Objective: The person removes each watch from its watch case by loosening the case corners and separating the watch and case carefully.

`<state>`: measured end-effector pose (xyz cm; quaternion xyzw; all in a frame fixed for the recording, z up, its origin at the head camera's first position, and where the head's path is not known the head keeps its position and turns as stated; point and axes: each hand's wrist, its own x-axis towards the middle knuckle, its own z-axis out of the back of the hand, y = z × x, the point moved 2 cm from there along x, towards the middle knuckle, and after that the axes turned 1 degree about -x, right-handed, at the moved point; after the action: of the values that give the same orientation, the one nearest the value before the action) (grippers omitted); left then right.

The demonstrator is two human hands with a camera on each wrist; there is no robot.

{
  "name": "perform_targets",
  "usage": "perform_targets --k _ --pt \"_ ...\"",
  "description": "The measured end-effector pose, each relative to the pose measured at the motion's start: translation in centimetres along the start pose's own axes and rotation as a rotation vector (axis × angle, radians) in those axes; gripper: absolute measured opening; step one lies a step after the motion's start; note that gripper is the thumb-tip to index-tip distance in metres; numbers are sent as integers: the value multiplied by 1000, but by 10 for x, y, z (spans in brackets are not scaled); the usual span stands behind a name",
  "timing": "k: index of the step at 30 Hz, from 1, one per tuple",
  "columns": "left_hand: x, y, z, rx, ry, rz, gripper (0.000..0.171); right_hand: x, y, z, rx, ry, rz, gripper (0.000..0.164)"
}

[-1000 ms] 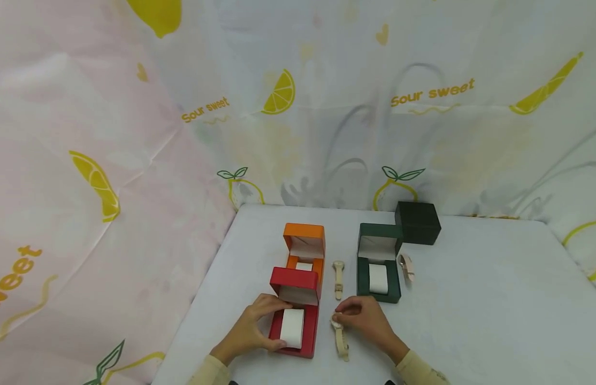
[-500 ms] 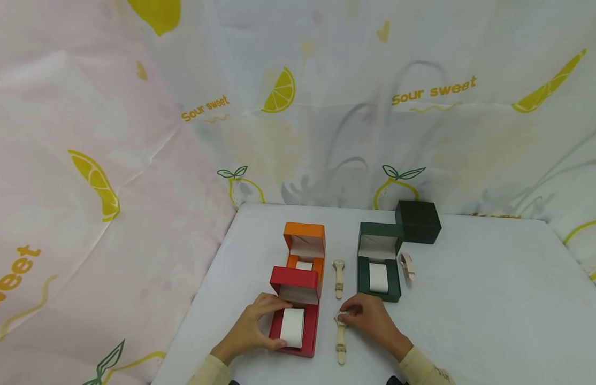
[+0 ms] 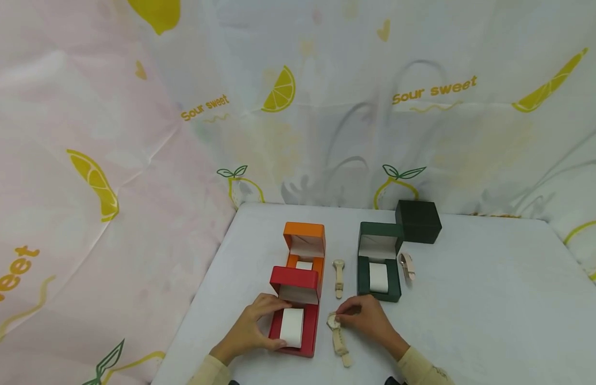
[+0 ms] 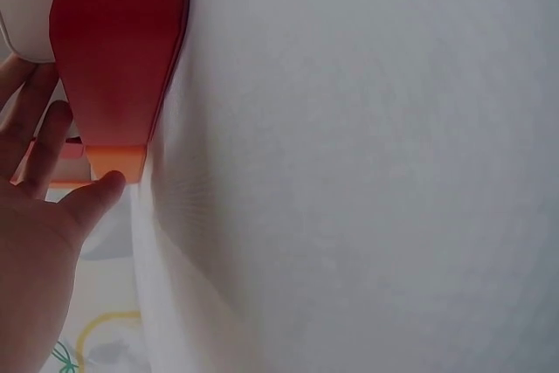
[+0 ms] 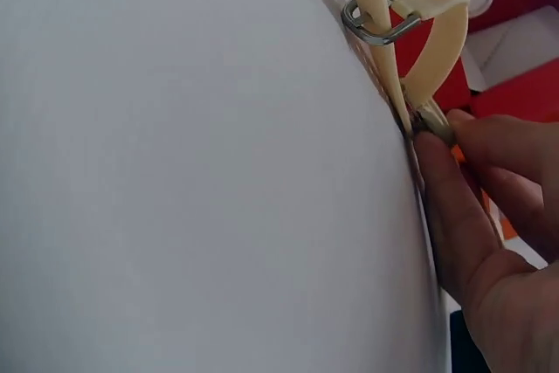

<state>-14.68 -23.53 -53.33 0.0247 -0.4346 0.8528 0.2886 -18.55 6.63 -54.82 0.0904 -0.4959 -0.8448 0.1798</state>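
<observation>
The left hand (image 3: 250, 325) spreads wide around the left of the open red box (image 3: 309, 334), thumb and forefinger at opposite ends of its white cushion (image 3: 292, 327); whether they press it, I cannot tell. The right hand (image 3: 368, 321) pinches 1 cream watch (image 3: 338, 339) by the dial, just right of that box, its strap towards the person. Beyond lie another watch (image 3: 338, 274) and 2 open boxes, orange (image 3: 304, 231) and green (image 3: 362, 280).

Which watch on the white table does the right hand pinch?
The round cream watch nearest the person, beside the red open box: the right hand pinches its case. The other cream watch and pale pink watch lie untouched.
</observation>
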Motion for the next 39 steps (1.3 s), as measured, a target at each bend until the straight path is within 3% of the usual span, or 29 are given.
perform_targets --k 4,8,15,19,23,31,39 --pt "0 -1 0 -7 6 17 62 -2 10 -4 -37 1 -31 9" --pt "-1 0 0 -2 12 16 62 -5 20 -8 -200 55 -25 11" --pt "-1 -1 0 -2 13 12 62 -2 30 -17 -437 85 -26 42" --pt "-1 -1 -1 1 22 19 62 0 32 -21 -518 58 -15 36" --pt "-1 -1 -1 3 24 35 61 1 34 -22 -571 24 -23 29" --pt "-1 -1 -1 3 28 36 61 2 34 -27 -634 28 -67 40" --pt "-2 -1 0 18 13 24 61 -1 38 -25 -674 -8 -47 43"
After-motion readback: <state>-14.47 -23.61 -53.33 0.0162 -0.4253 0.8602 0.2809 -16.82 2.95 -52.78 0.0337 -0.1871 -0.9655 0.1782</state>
